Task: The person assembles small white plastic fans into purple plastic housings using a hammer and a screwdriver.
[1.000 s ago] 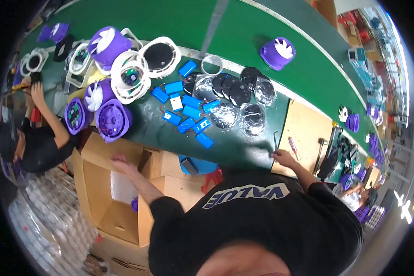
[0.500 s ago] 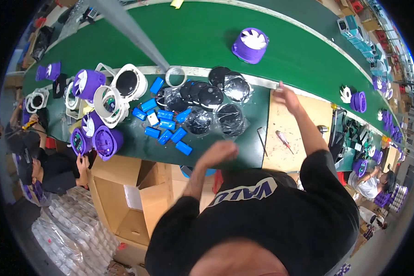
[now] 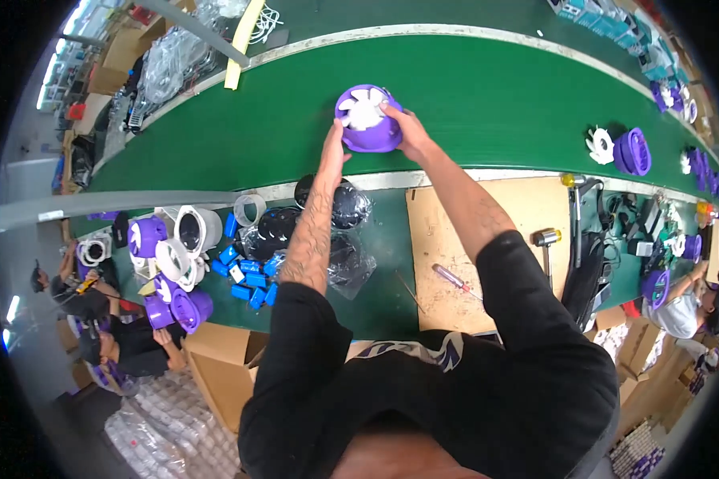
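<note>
The green belt point(image 3: 487, 104) runs across the far side, and one fan unit, purple with white blades, sits between the person's hands, over the belt near its close edge. Half a second ago the hands were apart and away from it; now both have reached it, so the work has moved from the bench point(image 3: 387, 307) to this unit. One tan board point(image 3: 439, 239) lies on the bench.

The fan unit point(image 3: 372, 137) is held from both sides: the left hand point(image 3: 334, 152) has its fingers against the left wall, and the right hand point(image 3: 413, 137) grips the right, thumb over the rim by the blades. Whether it is lifted cannot be told.

Four purple housings point(image 3: 192, 310) bunch at the left. Several black discs point(image 3: 278, 226) lie partly behind the left forearm, uncountable. There is one mallet point(image 3: 546, 238), one screwdriver point(image 3: 451, 276) and about nine blue packs point(image 3: 254, 280), some perhaps hidden.
</note>
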